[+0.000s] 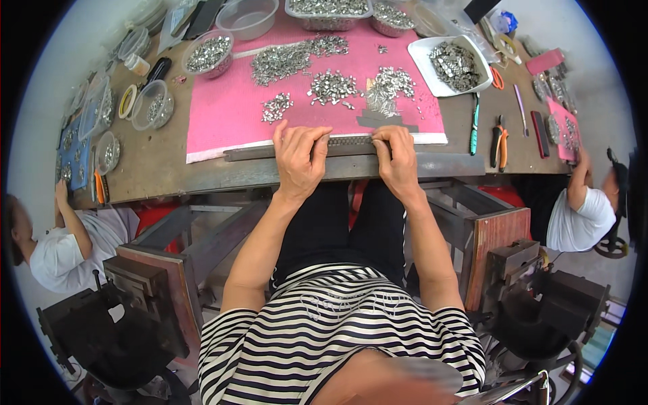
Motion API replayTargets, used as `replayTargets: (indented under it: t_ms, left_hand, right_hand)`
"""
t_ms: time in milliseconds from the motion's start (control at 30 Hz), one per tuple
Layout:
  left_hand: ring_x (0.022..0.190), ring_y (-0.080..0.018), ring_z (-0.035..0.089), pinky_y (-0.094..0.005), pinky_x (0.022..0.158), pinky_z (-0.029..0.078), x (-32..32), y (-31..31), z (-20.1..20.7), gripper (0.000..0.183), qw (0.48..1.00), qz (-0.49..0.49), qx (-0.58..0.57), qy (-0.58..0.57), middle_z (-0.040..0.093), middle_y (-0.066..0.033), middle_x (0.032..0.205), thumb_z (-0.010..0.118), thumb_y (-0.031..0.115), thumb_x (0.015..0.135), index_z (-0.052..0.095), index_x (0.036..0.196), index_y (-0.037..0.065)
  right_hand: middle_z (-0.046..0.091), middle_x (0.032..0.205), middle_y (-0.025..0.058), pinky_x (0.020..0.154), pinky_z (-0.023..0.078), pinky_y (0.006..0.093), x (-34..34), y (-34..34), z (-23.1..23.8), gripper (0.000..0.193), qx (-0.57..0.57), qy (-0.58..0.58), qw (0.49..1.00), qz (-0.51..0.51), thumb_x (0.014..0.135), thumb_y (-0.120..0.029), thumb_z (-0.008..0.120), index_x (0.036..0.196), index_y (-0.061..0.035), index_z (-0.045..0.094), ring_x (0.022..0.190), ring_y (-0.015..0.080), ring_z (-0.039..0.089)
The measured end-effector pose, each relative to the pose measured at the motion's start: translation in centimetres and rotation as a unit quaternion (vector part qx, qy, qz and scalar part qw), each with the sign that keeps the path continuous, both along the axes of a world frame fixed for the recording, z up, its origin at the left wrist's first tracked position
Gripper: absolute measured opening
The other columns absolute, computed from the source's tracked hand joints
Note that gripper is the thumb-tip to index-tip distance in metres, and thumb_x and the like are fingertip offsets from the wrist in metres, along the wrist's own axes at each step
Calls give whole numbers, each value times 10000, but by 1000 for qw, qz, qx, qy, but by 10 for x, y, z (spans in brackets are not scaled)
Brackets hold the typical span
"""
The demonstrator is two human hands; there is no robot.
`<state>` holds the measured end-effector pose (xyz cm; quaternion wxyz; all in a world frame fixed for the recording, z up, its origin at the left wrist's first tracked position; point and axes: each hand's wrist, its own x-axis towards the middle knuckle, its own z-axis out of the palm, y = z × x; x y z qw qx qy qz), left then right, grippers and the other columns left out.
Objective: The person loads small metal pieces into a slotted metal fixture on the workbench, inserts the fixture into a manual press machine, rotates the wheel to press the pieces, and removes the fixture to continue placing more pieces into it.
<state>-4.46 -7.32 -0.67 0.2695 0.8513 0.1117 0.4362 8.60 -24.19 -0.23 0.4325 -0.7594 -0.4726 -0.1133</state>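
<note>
1. Clock directions are read from the gap between the two hands, with 12 straight ahead.
2. The left hand (299, 156), at 9 o'clock, has its fingers bent and pinches a long, dark metal strip (349, 141) between thumb and forefinger.
3. The right hand (397, 160), at 3 o'clock, pinches the same strip, its thumb on the near side.
4. The strip lies crosswise along the near edge of a pink ribbed mat (216, 111); a row of small pieces shows on it between the hands, too fine to tell apart.
5. A flat, dark grey piece (387, 121) lies on the mat at 1 o'clock, just beyond the right fingers.
6. Loose heaps of small silvery metal parts (332, 88) spread over the mat from 10 to 1 o'clock.
7. A white plastic tray (418, 59) of metal parts sits at 2 o'clock; a round clear plastic tub (230, 48) of them stands at 10.
8. At 3 o'clock lie a slim teal-handled tool (475, 125) and orange-and-black pliers (500, 143).
</note>
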Motion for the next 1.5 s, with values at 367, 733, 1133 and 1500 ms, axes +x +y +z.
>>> replayTargets:
  t_ms: [367,733,1133,1500]
  left_hand:
    - [858,-209,635,-457,1084,351,1,0,0,139,1000,0,6,-8,674,-19,878,707,56,894,712,1026,101]
    - [892,-225,657,-501,1123,336,-3,2,3,119,1000,-13,-13,-11,688,-34,891,690,84,906,708,1023,90]
    - [1527,-397,245,-612,1226,80,-28,55,12,772,933,95,5,348,306,-264,1616,391,543,1054,356,1522,-70]
    - [1504,-423,278,-634,1216,118,-24,74,16,782,961,50,5,271,333,-289,1590,435,525,1043,359,1499,-107]
  right_hand:
    - [668,968,82,827,444,387,-3,-2,2,138,3,-14,1000,-16,851,25,693,927,-39,597,902,282,610]
    - [692,925,101,825,489,363,-3,-1,5,107,36,131,991,-19,844,8,705,944,-18,675,886,280,640]
    - [690,980,104,860,477,371,-5,0,2,132,8,39,999,-16,861,30,701,978,-17,664,948,288,633]
    - [663,1212,151,1042,419,453,-1,77,41,304,-72,-113,982,133,886,0,623,1189,0,655,1191,337,597]
